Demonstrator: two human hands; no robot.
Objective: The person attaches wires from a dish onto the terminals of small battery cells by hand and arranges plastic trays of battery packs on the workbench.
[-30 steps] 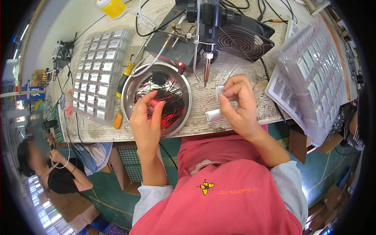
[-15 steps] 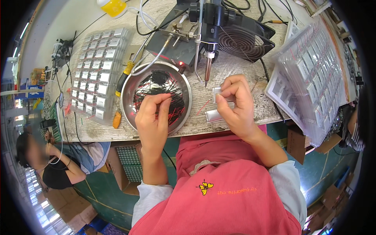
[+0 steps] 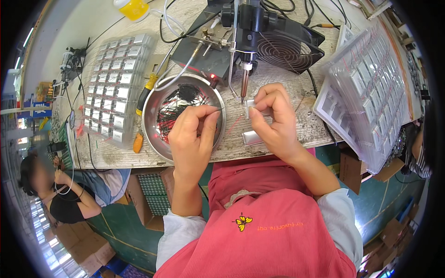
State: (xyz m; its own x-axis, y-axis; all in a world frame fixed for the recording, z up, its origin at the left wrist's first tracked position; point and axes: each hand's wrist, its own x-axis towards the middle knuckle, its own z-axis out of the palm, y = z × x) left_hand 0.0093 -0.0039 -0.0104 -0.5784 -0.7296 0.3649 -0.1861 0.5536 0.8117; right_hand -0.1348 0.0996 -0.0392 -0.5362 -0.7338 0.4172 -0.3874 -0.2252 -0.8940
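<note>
My left hand (image 3: 194, 134) is closed in a pinch at the right rim of a round metal bowl (image 3: 151, 139). A short dark wire seems to stick out at its fingertips. Loose black and red wires (image 3: 178, 109) fill the bowl. In my right hand (image 3: 276, 123) is a small silver battery cell (image 3: 249, 109), gripped between thumb and fingers, its end just below the tip of an upright soldering iron (image 3: 244, 83). A second silver cell (image 3: 252, 137) lies on the table beneath that hand. One thin red wire (image 3: 235, 124) rests between the hands.
Left of the bowl stands a clear tray of silver cells (image 3: 109, 90), with a yellow-black screwdriver (image 3: 147, 92) beside it. A black fan (image 3: 289, 48) sits behind the iron. Stacked clear trays (image 3: 371, 88) lean at the right. A person (image 3: 69, 194) sits at the far left.
My left hand has moved right from over the wires to the bowl's edge, a dark wire now showing at its fingertips. My right hand has brought the cell slightly left and up toward the iron.
</note>
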